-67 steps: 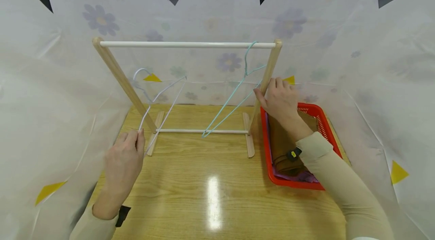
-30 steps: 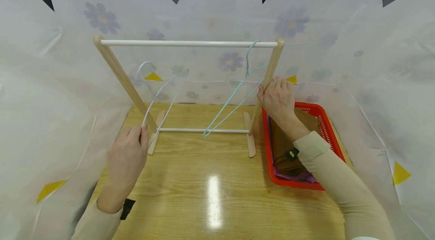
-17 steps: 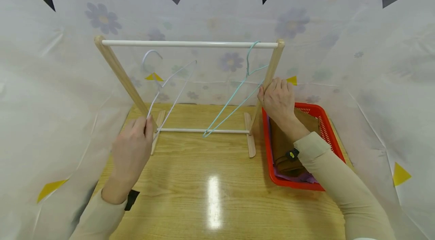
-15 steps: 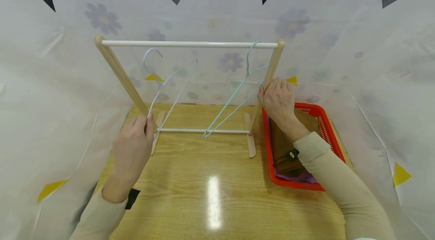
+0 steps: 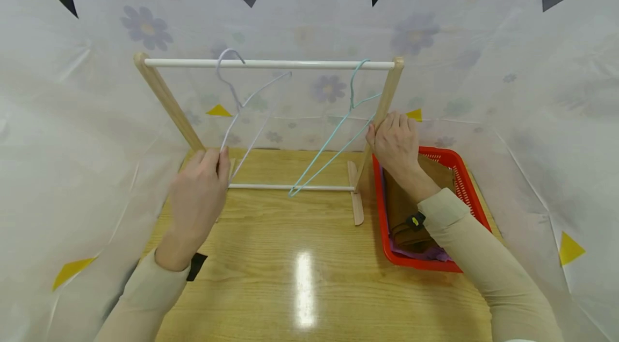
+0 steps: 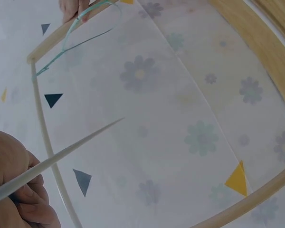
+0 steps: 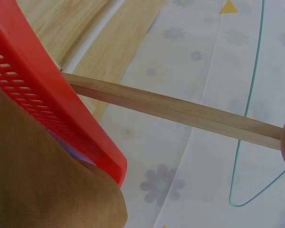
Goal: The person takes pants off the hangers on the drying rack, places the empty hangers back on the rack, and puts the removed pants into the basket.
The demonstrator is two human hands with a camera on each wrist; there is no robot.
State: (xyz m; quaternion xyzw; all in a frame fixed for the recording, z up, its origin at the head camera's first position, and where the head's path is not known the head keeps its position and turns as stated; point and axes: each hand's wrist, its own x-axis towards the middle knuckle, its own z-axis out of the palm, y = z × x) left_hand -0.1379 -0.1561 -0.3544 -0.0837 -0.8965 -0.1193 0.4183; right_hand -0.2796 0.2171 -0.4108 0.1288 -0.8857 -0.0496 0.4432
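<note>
My left hand (image 5: 199, 191) grips the lower corner of a lilac wire clothes hanger (image 5: 231, 122). The hanger's hook is level with the white top bar (image 5: 300, 64) of a small wooden clothes rack; whether it bears on the bar I cannot tell. Around the rack's right post (image 5: 388, 89) the fingers of my right hand (image 5: 397, 144) are curled, as the right wrist view also shows in part. A turquoise wire hanger (image 5: 323, 149) hangs by its hook near the right end of the bar. In the left wrist view the lilac hanger (image 6: 61, 154) crosses in front of the bar.
A red plastic basket (image 5: 382, 213) stands right of the rack, with brown cloth (image 5: 401, 197) and purple cloth (image 5: 420, 254) inside. Beneath lies a wood-grain table (image 5: 261, 261). Whitish flower-patterned sheeting (image 5: 309, 19) closes in the back and sides.
My left hand has moved up and to the right, raising the lilac hanger so its hook reaches the top bar. The right hand slid its hold slightly early on, then stayed on the post.
</note>
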